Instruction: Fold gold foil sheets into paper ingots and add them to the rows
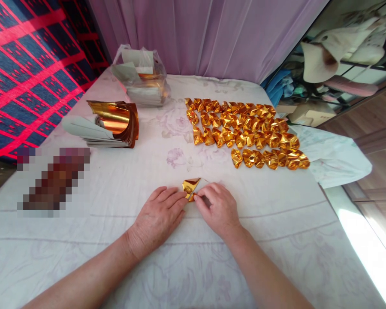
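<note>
A partly folded sheet of gold foil paper lies on the cloth-covered table, its white back showing at the right. My left hand rests flat with fingers stretched out, the fingertips touching the paper's left lower edge. With thumb and forefinger together, my right hand pinches the paper's right side near a fold. Beyond the hands stand rows of folded gold paper pieces. A stack of gold and white paper sheets, curled over at the top, sits at the left.
A clear plastic bag with more paper stands at the back left. A blurred-out item lies at the left edge. Purple curtain hangs behind the table. Shelves with a hat and boxes are on the right.
</note>
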`<move>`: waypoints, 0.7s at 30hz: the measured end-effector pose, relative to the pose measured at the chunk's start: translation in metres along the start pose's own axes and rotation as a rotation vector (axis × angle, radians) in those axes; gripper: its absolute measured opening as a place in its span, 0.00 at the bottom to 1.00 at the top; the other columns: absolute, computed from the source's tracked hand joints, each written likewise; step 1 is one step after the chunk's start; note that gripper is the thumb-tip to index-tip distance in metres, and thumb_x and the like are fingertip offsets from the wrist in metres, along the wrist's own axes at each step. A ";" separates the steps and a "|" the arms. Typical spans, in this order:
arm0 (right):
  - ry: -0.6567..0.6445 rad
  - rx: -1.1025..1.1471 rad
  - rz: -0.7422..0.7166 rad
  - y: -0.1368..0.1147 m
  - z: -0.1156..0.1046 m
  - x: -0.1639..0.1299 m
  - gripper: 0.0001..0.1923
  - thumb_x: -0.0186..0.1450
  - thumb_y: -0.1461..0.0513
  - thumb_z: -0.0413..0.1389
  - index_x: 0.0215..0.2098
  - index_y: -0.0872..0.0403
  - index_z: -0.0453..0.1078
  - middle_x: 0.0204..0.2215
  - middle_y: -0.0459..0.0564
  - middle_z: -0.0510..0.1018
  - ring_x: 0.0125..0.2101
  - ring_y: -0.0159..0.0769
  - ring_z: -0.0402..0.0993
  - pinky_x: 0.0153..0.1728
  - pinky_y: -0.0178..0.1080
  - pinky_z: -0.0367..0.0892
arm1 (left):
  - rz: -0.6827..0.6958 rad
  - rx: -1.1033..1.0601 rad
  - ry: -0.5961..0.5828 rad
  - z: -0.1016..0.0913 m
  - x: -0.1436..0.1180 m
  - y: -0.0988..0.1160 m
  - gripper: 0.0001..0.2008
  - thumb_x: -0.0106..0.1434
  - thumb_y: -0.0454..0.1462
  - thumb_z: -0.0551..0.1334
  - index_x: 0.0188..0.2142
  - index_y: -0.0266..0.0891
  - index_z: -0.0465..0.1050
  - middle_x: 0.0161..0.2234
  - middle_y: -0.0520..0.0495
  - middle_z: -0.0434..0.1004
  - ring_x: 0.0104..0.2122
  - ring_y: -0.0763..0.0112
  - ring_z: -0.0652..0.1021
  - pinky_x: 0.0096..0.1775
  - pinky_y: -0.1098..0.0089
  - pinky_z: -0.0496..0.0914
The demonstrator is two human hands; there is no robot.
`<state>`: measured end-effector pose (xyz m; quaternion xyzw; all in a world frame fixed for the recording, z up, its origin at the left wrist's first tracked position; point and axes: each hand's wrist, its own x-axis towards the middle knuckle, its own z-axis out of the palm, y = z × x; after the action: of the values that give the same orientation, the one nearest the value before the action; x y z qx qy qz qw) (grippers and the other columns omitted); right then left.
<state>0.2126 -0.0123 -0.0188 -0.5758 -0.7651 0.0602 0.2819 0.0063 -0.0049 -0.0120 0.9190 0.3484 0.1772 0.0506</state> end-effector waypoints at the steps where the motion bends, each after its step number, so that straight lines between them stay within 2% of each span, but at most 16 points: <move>1: 0.001 -0.001 -0.001 0.000 0.000 0.000 0.08 0.65 0.63 0.57 0.27 0.51 0.70 0.27 0.47 0.74 0.31 0.37 0.70 0.35 0.39 0.63 | -0.001 0.001 -0.002 0.000 0.000 0.000 0.16 0.70 0.36 0.55 0.55 0.39 0.70 0.51 0.43 0.78 0.51 0.60 0.75 0.55 0.54 0.65; 9: 0.006 -0.005 0.009 -0.001 0.000 0.001 0.08 0.64 0.63 0.57 0.26 0.51 0.69 0.26 0.46 0.74 0.31 0.36 0.70 0.34 0.39 0.62 | 0.003 0.011 0.007 -0.001 0.001 0.001 0.15 0.69 0.35 0.56 0.55 0.38 0.69 0.51 0.44 0.78 0.51 0.59 0.76 0.55 0.54 0.65; 14: 0.004 -0.009 0.016 -0.002 0.000 0.001 0.08 0.64 0.63 0.57 0.26 0.51 0.70 0.27 0.46 0.74 0.31 0.36 0.70 0.35 0.39 0.62 | 0.039 0.046 0.036 -0.002 0.000 0.002 0.14 0.70 0.34 0.56 0.53 0.42 0.71 0.51 0.47 0.79 0.50 0.58 0.76 0.53 0.54 0.66; 21: 0.006 -0.012 0.009 -0.001 0.000 0.001 0.08 0.64 0.63 0.57 0.26 0.51 0.70 0.26 0.46 0.73 0.31 0.36 0.70 0.35 0.39 0.62 | 0.054 0.059 0.029 -0.001 0.000 0.001 0.14 0.70 0.35 0.56 0.53 0.40 0.72 0.51 0.46 0.78 0.51 0.59 0.75 0.54 0.54 0.65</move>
<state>0.2114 -0.0120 -0.0185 -0.5810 -0.7620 0.0551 0.2807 0.0065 -0.0057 -0.0105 0.9265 0.3294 0.1816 0.0137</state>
